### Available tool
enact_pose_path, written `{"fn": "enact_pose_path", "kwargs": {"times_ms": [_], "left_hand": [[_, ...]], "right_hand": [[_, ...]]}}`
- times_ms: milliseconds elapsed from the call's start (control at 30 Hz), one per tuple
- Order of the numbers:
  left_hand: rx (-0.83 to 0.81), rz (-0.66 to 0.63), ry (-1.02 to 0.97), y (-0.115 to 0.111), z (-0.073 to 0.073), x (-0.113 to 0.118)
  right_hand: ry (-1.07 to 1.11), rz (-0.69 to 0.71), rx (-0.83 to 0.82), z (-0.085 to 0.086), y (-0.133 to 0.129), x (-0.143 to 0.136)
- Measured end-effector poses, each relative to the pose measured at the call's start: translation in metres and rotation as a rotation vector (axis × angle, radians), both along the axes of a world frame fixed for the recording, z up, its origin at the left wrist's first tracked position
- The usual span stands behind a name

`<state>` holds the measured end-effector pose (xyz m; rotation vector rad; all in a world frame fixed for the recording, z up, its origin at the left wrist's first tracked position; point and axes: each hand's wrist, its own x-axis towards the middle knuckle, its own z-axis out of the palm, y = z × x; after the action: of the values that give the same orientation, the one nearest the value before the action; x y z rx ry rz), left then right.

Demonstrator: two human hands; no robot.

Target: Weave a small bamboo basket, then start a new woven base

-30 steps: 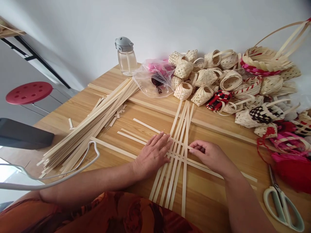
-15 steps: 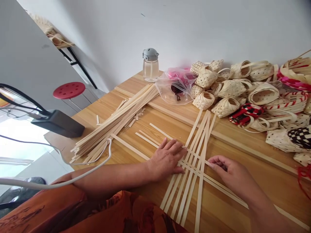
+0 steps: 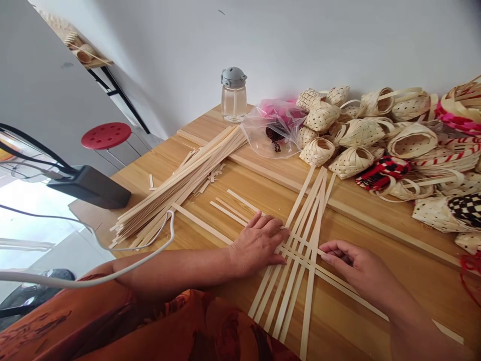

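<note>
My left hand lies flat with fingers apart over a loose weave of pale flat strips, pressing on the crossings and hiding some of them. Several long strips fan toward me across the table, bunched closer at their far ends. Other strips cross them from left to right, woven over and under. Between thumb and fingertips, my right hand pinches the right end of the uppermost crosswise strip, just right of the weave. The lower crosswise strips stick out past my left wrist and pass beneath my right forearm.
A pile of loose strips lies on the left of the wooden table. Small woven baskets crowd the back right. A bottle and a clear plastic bag stand behind. A white cable loops near my left arm.
The pinched strip has slid slightly left, its far left end reaching a little farther out. Both hands keep nearly the same place. The view has shifted slightly.
</note>
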<state>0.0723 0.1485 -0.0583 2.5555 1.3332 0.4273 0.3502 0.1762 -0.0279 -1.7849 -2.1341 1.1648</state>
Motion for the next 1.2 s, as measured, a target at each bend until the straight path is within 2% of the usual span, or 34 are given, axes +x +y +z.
{"fn": "enact_pose_path", "kwargs": {"times_ms": [200, 500, 1200], "left_hand": [[0.012, 0.025, 0.004, -0.001, 0.001, 0.001], [0.025, 0.041, 0.0, -0.001, 0.002, 0.002], [0.0, 0.066, 0.049, -0.003, 0.008, 0.002]], "right_hand": [[-0.096, -0.006, 0.056, -0.001, 0.0, 0.002], [-0.033, 0.008, 0.017, 0.004, -0.001, -0.007], [-0.046, 0.008, 0.032, 0.004, -0.003, -0.011]]}}
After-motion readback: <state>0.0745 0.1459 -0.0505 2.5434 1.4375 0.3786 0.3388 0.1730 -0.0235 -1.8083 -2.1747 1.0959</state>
